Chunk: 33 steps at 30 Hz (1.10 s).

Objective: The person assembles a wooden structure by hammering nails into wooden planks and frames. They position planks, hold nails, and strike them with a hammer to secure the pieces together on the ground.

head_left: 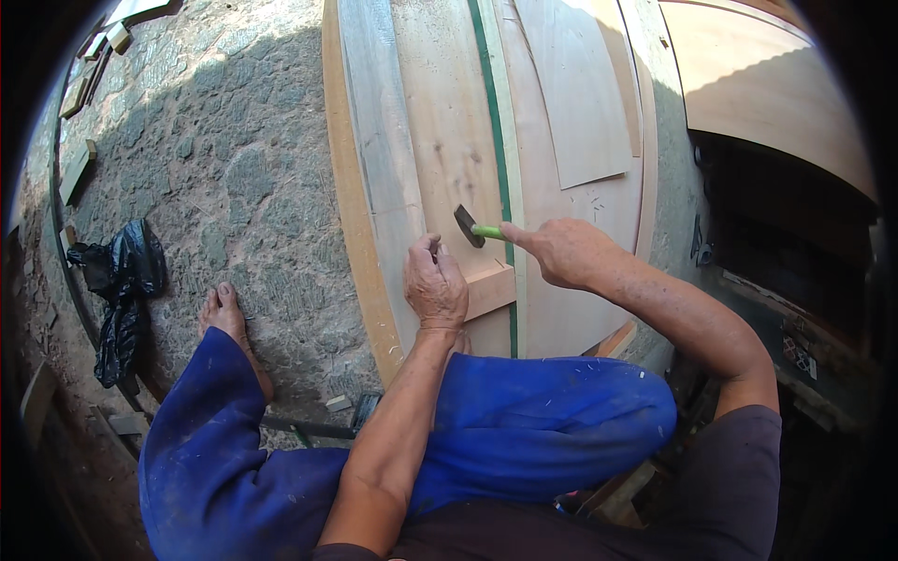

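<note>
A hammer [468, 225] with a dark metal head and a green handle is gripped in my right hand [565, 252], its index finger stretched along the handle. The hammer head is over the wooden panel [447, 159], just beyond my left hand [437, 288]. My left hand is closed, thumb and fingertips together beside a short wooden block [490, 290] that lies across the panel. Whatever those fingertips pinch is too small to make out. A green strip [495, 112] runs lengthwise past the block's right end.
A thin plywood sheet [585, 103] lies on the boards to the right, near several scattered nails [599, 203]. Further right, another plywood panel [748, 79] sits above a dark opening. Rough stone ground [253, 168] stretches left, with a black plastic bag [122, 271] and wood offcuts [78, 171].
</note>
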Motion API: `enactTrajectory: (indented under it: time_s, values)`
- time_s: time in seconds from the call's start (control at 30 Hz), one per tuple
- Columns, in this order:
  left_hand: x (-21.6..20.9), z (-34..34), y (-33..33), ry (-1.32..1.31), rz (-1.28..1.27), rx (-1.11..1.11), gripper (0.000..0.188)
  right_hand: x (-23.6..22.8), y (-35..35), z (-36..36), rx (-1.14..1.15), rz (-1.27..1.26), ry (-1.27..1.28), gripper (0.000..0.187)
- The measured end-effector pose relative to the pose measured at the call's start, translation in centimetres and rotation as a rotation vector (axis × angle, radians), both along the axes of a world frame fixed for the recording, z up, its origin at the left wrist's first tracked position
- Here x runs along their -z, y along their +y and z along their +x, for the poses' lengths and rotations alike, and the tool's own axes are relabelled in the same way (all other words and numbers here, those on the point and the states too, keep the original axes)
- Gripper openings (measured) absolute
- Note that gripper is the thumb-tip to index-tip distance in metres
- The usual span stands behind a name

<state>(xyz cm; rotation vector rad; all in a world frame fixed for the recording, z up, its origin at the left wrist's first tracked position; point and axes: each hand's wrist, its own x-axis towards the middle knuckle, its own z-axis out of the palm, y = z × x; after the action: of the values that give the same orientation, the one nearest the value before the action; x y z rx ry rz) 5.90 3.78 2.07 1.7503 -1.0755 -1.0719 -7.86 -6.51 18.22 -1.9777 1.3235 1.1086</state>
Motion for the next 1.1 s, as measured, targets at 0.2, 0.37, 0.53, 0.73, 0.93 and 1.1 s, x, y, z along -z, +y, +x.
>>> enactTrajectory:
  time_s: [0.2,0.37,0.53,0.73,0.93,1.1]
  values:
    - [2.6,3.0,-2.7,-0.469,0.018,0.008,0.066,-1.0,-1.8,2.1,0.085,-0.098,-0.091,0.055]
    - [3.0,2.3,-2.8,-0.511,0.092,0.067,0.069,-0.1,-0.2,0.3,-0.102,0.210,0.131,0.054]
    - [2.9,2.9,-2.8,-0.539,0.098,0.055,0.068,-1.9,-2.2,2.6,0.075,-0.329,-0.347,0.056]
    - [3.0,2.1,-3.5,-0.515,0.086,0.068,0.068,-1.3,-2.6,1.5,-0.067,0.135,0.146,0.063]
    - [3.1,2.2,-2.7,-0.527,0.093,0.076,0.070,-0.6,-0.3,1.0,0.025,-0.090,-0.046,0.059]
    - [2.9,2.4,-2.7,-0.523,0.121,0.060,0.067,-2.6,-3.5,2.8,-0.089,0.015,0.076,0.061]
